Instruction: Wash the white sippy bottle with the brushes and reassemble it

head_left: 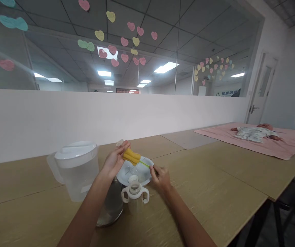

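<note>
My right hand (161, 176) is closed around the thin green handle of a bottle brush (132, 157), whose yellow sponge head lies against the fingers of my left hand (115, 159). In my left hand's curled fingers is a small clear, rounded piece (120, 142), mostly hidden; its exact kind is unclear. Beneath both hands sits a white bowl (147, 181) with clear items in it. Just in front of the bowl, an uncapped clear baby bottle (135, 195) with two white side handles stands upright. A metal pot or basin (113, 206) is partly covered by my left forearm.
A lidded clear plastic pitcher (78, 171) stands left of my left arm. On the far right, a baby-like figure (255, 133) in patterned clothing lies on a pink cloth (286, 151). A white wall (111, 116) with windows above borders the wooden table (201, 192).
</note>
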A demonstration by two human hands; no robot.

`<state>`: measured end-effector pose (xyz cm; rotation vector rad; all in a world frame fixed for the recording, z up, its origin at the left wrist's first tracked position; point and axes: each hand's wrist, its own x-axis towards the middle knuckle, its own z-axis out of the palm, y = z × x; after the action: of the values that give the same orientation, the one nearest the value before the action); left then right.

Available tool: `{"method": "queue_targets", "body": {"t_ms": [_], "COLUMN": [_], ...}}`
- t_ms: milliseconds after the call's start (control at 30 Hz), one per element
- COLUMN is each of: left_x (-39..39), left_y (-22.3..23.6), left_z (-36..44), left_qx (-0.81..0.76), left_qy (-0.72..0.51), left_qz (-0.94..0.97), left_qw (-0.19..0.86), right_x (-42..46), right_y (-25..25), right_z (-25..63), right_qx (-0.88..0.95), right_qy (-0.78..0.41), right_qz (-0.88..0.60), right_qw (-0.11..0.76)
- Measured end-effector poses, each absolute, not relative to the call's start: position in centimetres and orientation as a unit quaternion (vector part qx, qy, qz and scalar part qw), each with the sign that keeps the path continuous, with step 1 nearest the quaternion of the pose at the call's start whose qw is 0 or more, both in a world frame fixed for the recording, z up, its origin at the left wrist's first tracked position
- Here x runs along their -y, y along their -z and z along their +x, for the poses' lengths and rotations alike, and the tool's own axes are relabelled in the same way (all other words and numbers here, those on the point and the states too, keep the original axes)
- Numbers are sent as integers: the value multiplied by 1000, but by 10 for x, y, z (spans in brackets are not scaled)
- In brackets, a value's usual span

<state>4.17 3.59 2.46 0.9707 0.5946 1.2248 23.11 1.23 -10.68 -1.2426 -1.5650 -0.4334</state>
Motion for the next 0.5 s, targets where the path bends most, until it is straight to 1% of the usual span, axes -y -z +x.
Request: {"method": "queue_targets", "body": {"t_ms": [133,233,367,500], "left_x": [-32,-27,-21,-19], "left_y": [-30,-30,-34,-40], "left_z": [38,41,44,39], "left_qx": [-259,-262,-234,-226], "left_qy": [-549,-521,-463,-480], "left_qz": [409,416,432,449], "left_qw": [681,698,737,718], "right_x": [-12,-10,-12,-15], "right_y": [105,102,104,110], "right_z": [238,238,237,242], "right_qx": [639,618,636,652], "right_qy": [195,187,186,169], "right_qz": [-494,-497,-505,-532], "right_qw": [556,580,553,513]}}
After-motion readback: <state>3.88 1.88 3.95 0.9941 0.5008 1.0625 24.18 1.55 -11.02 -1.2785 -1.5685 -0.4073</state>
